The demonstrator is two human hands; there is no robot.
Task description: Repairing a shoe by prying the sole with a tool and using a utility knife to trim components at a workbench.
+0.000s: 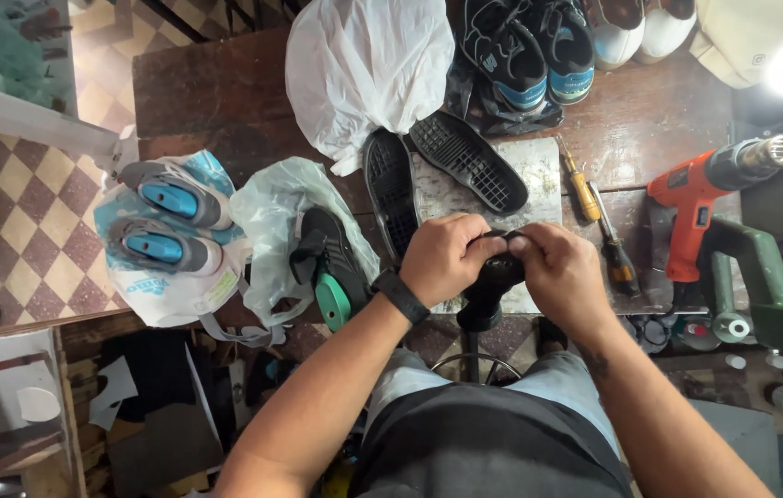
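Item: black shoe (493,269), near centre, seated on a dark metal stand (479,318) between the knees. Left hand (442,258) closed over its left end; right hand (559,277) clamped on its right end, thumbs meeting on top.

Risk, judged: grip bears on a narrow stand; a slip could twist the shoe off it, or knock the two black soles (447,171) just beyond.

Surface: worn wooden bench (225,92). Left, blue-grey shoes (170,221) on a bag; right, screwdrivers (599,221), orange heat gun (710,194). Far, white plastic bag (364,65), blue-black trainers (530,46). Checkered tile floor (13,184) at left.
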